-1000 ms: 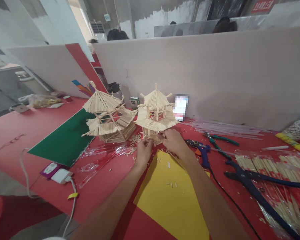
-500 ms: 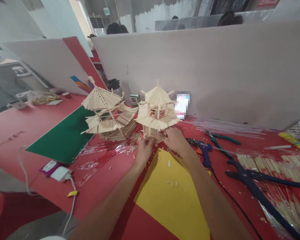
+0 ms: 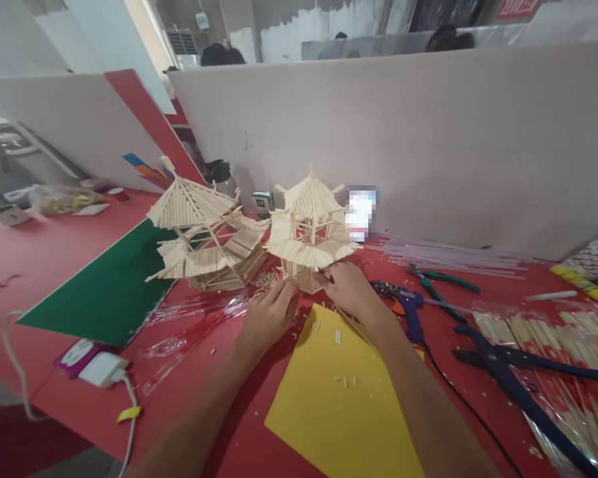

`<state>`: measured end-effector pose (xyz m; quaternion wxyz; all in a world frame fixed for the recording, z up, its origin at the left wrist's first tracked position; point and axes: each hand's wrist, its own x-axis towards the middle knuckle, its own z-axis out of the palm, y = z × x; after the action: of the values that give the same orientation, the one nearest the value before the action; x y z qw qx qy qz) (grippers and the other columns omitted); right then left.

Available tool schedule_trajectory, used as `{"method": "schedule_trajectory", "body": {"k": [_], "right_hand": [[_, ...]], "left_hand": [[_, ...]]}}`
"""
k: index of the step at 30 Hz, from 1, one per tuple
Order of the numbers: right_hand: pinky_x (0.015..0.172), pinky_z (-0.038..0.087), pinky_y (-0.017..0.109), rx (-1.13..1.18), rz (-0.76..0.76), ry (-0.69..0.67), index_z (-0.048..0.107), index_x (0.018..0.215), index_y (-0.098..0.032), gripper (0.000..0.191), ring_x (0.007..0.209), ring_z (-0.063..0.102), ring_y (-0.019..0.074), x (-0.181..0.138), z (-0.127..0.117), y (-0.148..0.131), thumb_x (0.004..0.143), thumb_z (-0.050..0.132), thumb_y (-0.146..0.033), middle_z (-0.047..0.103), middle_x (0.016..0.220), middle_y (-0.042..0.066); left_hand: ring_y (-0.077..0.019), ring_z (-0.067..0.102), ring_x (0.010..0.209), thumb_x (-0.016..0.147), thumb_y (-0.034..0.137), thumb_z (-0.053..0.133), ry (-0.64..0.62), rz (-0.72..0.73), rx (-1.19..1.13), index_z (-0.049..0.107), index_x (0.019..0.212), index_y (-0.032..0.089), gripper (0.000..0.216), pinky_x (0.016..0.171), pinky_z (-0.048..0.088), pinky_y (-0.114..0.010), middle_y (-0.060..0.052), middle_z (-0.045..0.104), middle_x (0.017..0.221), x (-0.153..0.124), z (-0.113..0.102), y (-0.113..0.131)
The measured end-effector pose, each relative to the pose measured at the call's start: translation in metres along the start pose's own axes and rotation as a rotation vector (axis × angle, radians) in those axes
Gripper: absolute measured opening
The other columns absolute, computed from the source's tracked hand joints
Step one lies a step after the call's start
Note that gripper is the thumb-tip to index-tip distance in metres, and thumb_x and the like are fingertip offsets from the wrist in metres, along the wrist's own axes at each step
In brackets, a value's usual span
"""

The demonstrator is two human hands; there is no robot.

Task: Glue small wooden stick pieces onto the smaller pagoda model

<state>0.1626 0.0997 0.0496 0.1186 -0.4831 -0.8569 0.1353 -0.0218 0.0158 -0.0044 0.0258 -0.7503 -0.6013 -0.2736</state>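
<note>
A small two-tier pavilion model [image 3: 310, 227] made of thin wooden sticks stands on the red table [image 3: 54, 252]. My left hand [image 3: 268, 313] rests at its base on the left side, fingers stretched toward it. My right hand [image 3: 345, 287] touches the base on the right, fingers curled in a pinch at the lower roof's edge. A second, larger stick pavilion [image 3: 204, 236] leans just to the left, partly on a green sheet [image 3: 104, 285]. A yellow sheet [image 3: 343, 392] lies under my forearms, dotted with stick offcuts.
A blue glue gun [image 3: 403, 305], green-handled pliers [image 3: 441, 279], large dark shears [image 3: 518, 368] and a bag of sticks [image 3: 553, 338] lie to the right. Clear rods [image 3: 453, 255] run along the white partition [image 3: 428, 146]. A charger and cable [image 3: 99, 368] sit at the near left edge.
My left hand has gone from a pinch at the pavilion's base to a flatter, stretched reach lower on the table. The view has shifted slightly right and down. My right hand stays put.
</note>
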Motion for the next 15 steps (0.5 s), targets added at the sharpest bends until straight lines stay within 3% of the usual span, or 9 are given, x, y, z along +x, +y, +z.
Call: {"method": "schedule_trajectory", "body": {"k": [6, 15], "right_hand": [[0.071, 0.039, 0.028, -0.004, -0.006, 0.0, 0.072, 0.102, -0.02, 0.035, 0.086, 0.068, 0.0235, 0.0, 0.001, 0.0, 0.099, 0.043, -0.038, 0.075, 0.098, 0.012], [0.067, 0.037, 0.028, -0.01, -0.022, 0.025, 0.07, 0.099, -0.019, 0.034, 0.084, 0.068, 0.0236, -0.001, 0.001, 0.001, 0.099, 0.044, -0.039, 0.075, 0.096, 0.013]], "left_hand": [[-0.0175, 0.062, 0.077, 0.097, 0.02, 0.044, -0.008, 0.21, 0.151, 0.065, 0.102, 0.021, 0.022, 0.068, 0.039, -0.028, -0.007, 0.067, 0.09, 0.015, 0.005, -0.013], [-0.0152, 0.058, 0.066, 0.096, 0.019, 0.048, 0.094, 0.28, 0.275, 0.061, 0.087, 0.019, 0.016, 0.062, 0.037, -0.028, -0.003, 0.062, 0.074, 0.022, 0.013, -0.011]]}}
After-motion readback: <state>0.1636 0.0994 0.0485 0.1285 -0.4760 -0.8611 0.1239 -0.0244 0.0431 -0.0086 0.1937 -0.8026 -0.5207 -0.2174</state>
